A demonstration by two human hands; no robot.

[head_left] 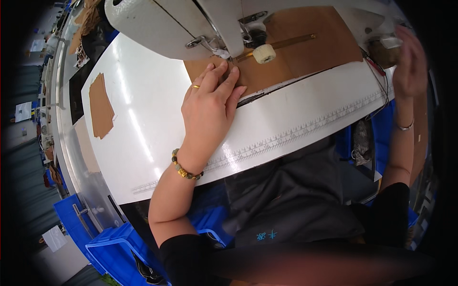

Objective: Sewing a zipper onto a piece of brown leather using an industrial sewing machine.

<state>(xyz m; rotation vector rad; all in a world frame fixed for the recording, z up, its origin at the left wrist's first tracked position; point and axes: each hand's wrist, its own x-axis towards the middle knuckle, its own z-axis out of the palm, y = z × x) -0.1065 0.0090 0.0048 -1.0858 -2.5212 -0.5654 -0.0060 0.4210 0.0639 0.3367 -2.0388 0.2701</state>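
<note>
My left hand (210, 102) lies flat on the white table (143, 119), fingertips pressing a tan brown piece of material (305, 52) just in front of the sewing machine's presser foot (224, 50). The off-white sewing machine (191, 21) arches over the piece. A brass guide bar with a cream knob (264, 53) lies across the brown piece. My right hand (409, 64) is raised at the far right edge, fingers curled near the machine's handwheel end (384, 47); whether it grips anything is unclear.
A small stack of brown cut pieces (101, 106) lies on the table's left. A ruler scale (296, 133) runs along the table's front edge. Blue plastic bins (114, 248) stand below at the lower left. My dark-clothed lap (296, 200) is under the table edge.
</note>
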